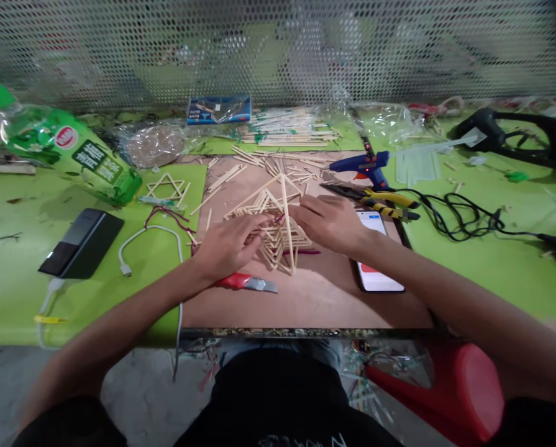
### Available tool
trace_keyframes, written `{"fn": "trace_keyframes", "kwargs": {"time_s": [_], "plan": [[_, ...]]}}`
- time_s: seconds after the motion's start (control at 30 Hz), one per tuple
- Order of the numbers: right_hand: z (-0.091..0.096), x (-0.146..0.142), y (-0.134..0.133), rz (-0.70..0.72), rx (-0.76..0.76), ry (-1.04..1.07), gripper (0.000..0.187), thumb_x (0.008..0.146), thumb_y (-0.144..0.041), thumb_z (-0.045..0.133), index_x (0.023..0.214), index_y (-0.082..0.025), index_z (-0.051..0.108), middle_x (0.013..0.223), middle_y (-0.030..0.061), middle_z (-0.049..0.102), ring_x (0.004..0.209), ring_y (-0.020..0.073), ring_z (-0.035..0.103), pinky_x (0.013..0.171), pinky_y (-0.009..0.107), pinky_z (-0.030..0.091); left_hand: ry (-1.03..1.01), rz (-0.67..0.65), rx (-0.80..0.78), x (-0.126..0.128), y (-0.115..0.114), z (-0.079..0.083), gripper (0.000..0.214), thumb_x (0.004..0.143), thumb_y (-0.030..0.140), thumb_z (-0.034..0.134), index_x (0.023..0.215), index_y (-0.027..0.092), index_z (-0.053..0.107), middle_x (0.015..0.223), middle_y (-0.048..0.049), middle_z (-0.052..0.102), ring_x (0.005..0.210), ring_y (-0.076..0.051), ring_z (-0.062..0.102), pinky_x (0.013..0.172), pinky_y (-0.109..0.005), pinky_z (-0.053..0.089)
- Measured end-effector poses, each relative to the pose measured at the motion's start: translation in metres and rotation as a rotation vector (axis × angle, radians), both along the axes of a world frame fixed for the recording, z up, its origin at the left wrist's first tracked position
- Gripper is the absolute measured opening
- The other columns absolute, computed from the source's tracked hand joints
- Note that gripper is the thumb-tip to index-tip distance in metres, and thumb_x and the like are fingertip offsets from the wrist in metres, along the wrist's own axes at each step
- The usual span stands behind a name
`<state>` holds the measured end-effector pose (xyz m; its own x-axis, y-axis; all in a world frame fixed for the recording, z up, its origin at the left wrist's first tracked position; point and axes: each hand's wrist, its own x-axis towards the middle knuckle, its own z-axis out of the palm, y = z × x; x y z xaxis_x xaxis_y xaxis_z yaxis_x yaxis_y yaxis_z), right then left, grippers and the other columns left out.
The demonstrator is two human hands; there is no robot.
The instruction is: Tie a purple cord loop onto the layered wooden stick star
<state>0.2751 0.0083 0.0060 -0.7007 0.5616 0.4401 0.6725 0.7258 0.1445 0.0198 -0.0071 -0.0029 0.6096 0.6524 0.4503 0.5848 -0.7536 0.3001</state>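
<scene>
A star-shaped frame of stacked thin wooden sticks stands on the brown board, with longer sticks rising above it to a peak. My left hand reaches in from its left side, fingers bent together at a short piece of purple cord. From the right, my right hand meets the same cord with its fingers closed; an upright stick partly hides the fingertips. More purple cord shows under the frame. Just below my left hand lies a red-handled cutter knife.
On the brown board lie loose sticks, yellow-black pliers and a lit phone. A blue glue gun trails a black cable. Leftward are a green tea bottle, a power bank and a small stick star.
</scene>
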Motion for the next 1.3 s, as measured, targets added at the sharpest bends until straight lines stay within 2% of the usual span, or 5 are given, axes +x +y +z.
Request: {"fn": "trace_keyframes", "kwargs": {"time_s": [0.2, 0.33, 0.63, 1.0, 1.3], "plan": [[0.008, 0.004, 0.018, 0.163, 0.139, -0.213, 0.032, 0.099, -0.009, 0.036, 0.108, -0.022, 0.064, 0.085, 0.0024, 0.066, 0.065, 0.0132, 0.049, 0.062, 0.031, 0.037, -0.080, -0.043, -0.108, 0.000, 0.006, 0.001, 0.025, 0.096, 0.016, 0.058, 0.120, 0.019, 0.057, 0.117, -0.0050, 0.072, 0.104, -0.015, 0.071, 0.090, -0.028, 0.057], [0.008, 0.002, 0.025, 0.243, 0.137, -0.230, 0.027, 0.099, -0.009, 0.039, 0.100, -0.021, 0.064, 0.084, 0.0018, 0.065, 0.064, 0.0126, 0.047, 0.061, 0.030, 0.034, -0.114, -0.077, -0.137, -0.003, 0.011, 0.000, 0.023, 0.094, 0.011, 0.059, 0.116, 0.018, 0.059, 0.115, -0.0047, 0.072, 0.106, -0.014, 0.070, 0.092, -0.027, 0.057], [0.010, -0.005, 0.028, 0.125, -0.264, -0.156, 0.029, 0.099, -0.016, 0.042, 0.110, -0.025, 0.067, 0.084, 0.0021, 0.062, 0.062, 0.0121, 0.046, 0.057, 0.032, 0.026, -0.146, -0.091, -0.165, -0.005, 0.013, 0.000, 0.019, 0.096, 0.015, 0.057, 0.114, 0.019, 0.059, 0.114, -0.0050, 0.073, 0.105, -0.015, 0.071, 0.093, -0.030, 0.057], [0.025, -0.016, 0.027, 0.192, -0.533, -0.142, 0.027, 0.098, -0.013, 0.048, 0.116, -0.021, 0.066, 0.102, 0.0050, 0.069, 0.079, 0.0136, 0.060, 0.064, 0.029, 0.031, -0.050, -0.070, -0.075, -0.004, 0.008, 0.001, 0.026, 0.094, 0.018, 0.057, 0.120, 0.019, 0.057, 0.116, -0.0061, 0.072, 0.101, -0.017, 0.070, 0.088, -0.032, 0.057], [0.028, -0.024, 0.019, 0.086, -0.592, -0.080, 0.015, 0.093, -0.018, 0.052, 0.097, -0.016, 0.066, 0.086, 0.0057, 0.067, 0.071, 0.0149, 0.054, 0.063, 0.030, 0.027, -0.105, -0.083, -0.075, -0.003, 0.003, 0.001, 0.031, 0.093, 0.017, 0.060, 0.123, 0.020, 0.054, 0.114, -0.0049, 0.071, 0.098, -0.017, 0.069, 0.086, -0.033, 0.057]]}}
